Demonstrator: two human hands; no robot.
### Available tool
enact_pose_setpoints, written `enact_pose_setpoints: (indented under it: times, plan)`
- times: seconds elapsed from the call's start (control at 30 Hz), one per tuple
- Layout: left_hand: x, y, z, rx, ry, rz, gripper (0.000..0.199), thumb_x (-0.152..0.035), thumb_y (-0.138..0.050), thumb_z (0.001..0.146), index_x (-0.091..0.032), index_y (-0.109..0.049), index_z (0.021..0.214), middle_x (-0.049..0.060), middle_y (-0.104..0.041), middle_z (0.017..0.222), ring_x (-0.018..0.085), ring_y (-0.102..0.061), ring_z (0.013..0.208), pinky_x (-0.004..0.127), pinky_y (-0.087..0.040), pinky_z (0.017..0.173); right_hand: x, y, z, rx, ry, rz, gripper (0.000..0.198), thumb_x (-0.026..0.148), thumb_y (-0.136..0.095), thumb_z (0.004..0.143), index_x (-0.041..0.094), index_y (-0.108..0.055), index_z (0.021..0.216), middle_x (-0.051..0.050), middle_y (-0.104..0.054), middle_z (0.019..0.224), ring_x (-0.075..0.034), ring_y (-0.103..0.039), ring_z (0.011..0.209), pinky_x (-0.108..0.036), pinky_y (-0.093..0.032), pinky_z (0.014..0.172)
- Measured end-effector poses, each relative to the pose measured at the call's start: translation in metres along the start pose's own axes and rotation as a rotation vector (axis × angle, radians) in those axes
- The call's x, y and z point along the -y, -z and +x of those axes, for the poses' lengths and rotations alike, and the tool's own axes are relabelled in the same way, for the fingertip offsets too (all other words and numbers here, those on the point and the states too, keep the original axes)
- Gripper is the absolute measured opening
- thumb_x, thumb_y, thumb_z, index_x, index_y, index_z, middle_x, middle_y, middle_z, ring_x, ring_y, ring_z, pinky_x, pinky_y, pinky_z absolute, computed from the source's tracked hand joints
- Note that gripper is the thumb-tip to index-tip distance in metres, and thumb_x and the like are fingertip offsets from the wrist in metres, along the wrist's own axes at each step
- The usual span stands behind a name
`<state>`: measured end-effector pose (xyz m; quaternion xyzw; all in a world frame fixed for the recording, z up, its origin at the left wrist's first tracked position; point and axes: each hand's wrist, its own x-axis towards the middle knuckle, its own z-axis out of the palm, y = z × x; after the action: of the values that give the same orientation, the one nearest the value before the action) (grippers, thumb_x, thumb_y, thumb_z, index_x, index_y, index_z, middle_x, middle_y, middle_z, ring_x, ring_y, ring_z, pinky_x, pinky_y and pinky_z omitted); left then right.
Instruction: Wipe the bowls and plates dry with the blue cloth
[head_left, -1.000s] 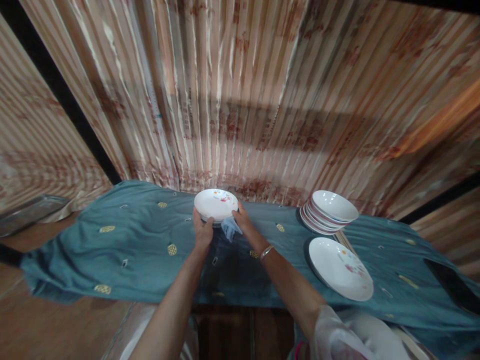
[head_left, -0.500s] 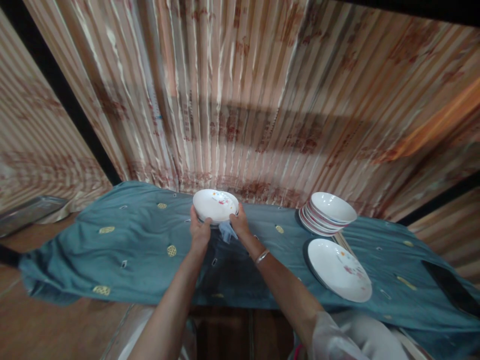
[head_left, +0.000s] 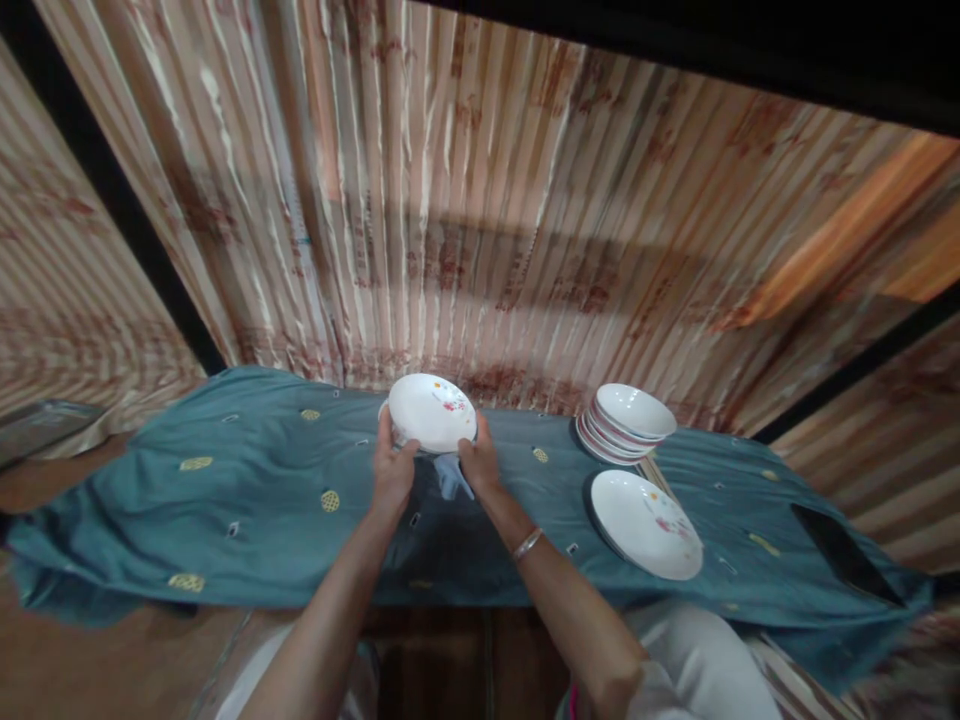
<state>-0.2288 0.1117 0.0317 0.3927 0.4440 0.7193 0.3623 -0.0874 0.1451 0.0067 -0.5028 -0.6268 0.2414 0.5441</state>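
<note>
Both my hands hold a white plate (head_left: 431, 412) with a small flower print, tilted toward me near the back of the cloth-covered table. My left hand (head_left: 393, 465) is closed on its left edge, thumb on the near rim. My right hand (head_left: 480, 458) grips its right edge, also with the thumb in front. Another white rim peeks out behind the plate on the left, so more than one dish may be there. A grey-blue cloth (head_left: 450, 477) hangs below the plate beside my right hand; whether my fingers pinch it I cannot tell.
To the right stands a stack of several white bowls (head_left: 634, 415). In front of it lies a stack of larger flowered plates (head_left: 646, 525). A dark flat object (head_left: 844, 550) rests at the far right of the green tablecloth (head_left: 277, 510). Behind hangs a striped curtain (head_left: 450, 230).
The held plate has tipped up and turned slightly, and a second rim shows more at its left. My view has shifted a little to the right.
</note>
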Motion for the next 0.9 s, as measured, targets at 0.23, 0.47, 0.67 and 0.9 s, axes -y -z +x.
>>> enact_pose_setpoints:
  times: [0.23, 0.47, 0.67, 0.9]
  plan:
    - [-0.004, -0.018, -0.045, 0.189, 0.051, -0.074, 0.084, -0.025, -0.07, 0.07, -0.026, -0.04, 0.149, 0.006, -0.045, 0.155, 0.029, -0.036, 0.146, 0.04, -0.032, 0.118, 0.003, 0.056, -0.05, -0.152, -0.054, -0.055, 0.069, 0.021, -0.046, 0.074, 0.013, -0.041, 0.142, -0.015, -0.052, 0.144, -0.028, -0.049, 0.133, -0.044, -0.037, 0.115]
    - [0.017, -0.038, -0.087, 0.323, 0.22, -0.086, 0.079, -0.023, -0.069, 0.066, -0.026, -0.045, 0.141, 0.009, -0.049, 0.151, 0.029, -0.047, 0.137, 0.044, -0.036, 0.115, -0.012, 0.1, -0.104, -0.287, -0.113, -0.103, 0.064, 0.022, -0.044, 0.076, 0.011, -0.044, 0.14, -0.019, -0.047, 0.145, -0.03, -0.044, 0.137, -0.051, -0.033, 0.116]
    - [0.035, -0.039, -0.106, 0.335, 0.329, -0.102, 0.071, -0.018, -0.069, 0.059, -0.025, -0.056, 0.128, 0.008, -0.062, 0.136, 0.028, -0.057, 0.123, 0.044, -0.041, 0.108, -0.03, 0.108, -0.134, -0.306, -0.181, -0.161, 0.062, 0.024, -0.046, 0.077, 0.016, -0.049, 0.139, -0.015, -0.053, 0.14, -0.028, -0.048, 0.132, -0.048, -0.037, 0.113]
    - [0.039, -0.032, -0.098, 0.362, 0.412, -0.129, 0.067, -0.017, -0.065, 0.056, -0.021, -0.061, 0.123, 0.008, -0.069, 0.121, 0.028, -0.061, 0.113, 0.041, -0.046, 0.099, -0.025, 0.123, -0.143, -0.305, -0.291, 0.009, 0.055, 0.039, -0.054, 0.076, 0.014, -0.061, 0.125, -0.016, -0.063, 0.131, -0.03, -0.055, 0.125, -0.049, -0.038, 0.112]
